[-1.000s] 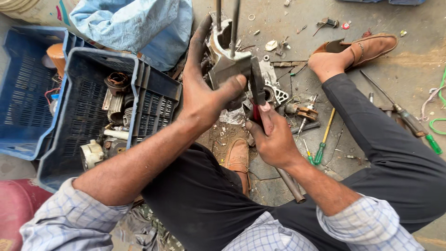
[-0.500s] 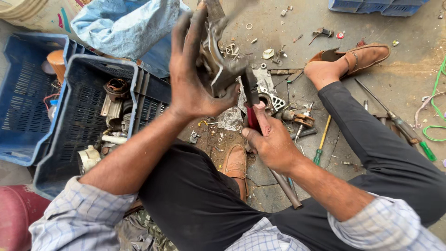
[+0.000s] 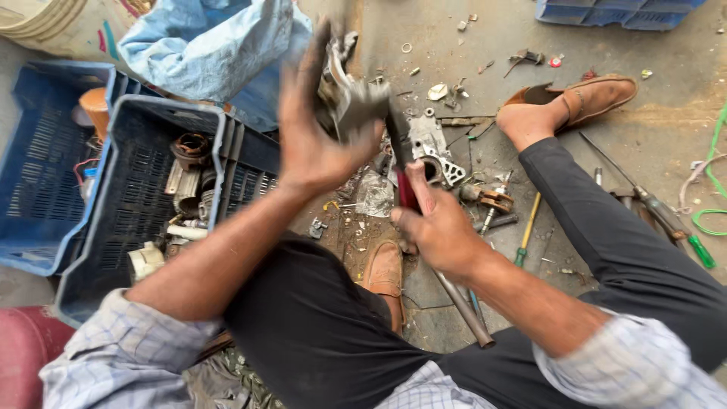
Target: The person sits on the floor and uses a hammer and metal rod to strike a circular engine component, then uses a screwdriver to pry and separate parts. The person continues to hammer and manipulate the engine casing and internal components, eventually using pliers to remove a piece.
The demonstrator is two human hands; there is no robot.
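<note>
My left hand grips a greasy grey metal part and holds it up above the floor; it is blurred by motion. My right hand is closed on a red-handled tool whose dark shaft points up against that part. Just behind the hands, a silver cast housing lies on the concrete among washers and scraps. My legs in dark trousers are folded under the hands, with brown shoes on both feet.
Two dark blue plastic crates with metal parts stand at the left, with a blue sack behind them. A steel pipe, a yellow-handled screwdriver and a green-handled screwdriver lie on the floor at right. Another blue crate sits at the top right.
My left hand has lifted and tilted the metal part up and toward the left. My right hand with the red-handled tool has followed it upward.
</note>
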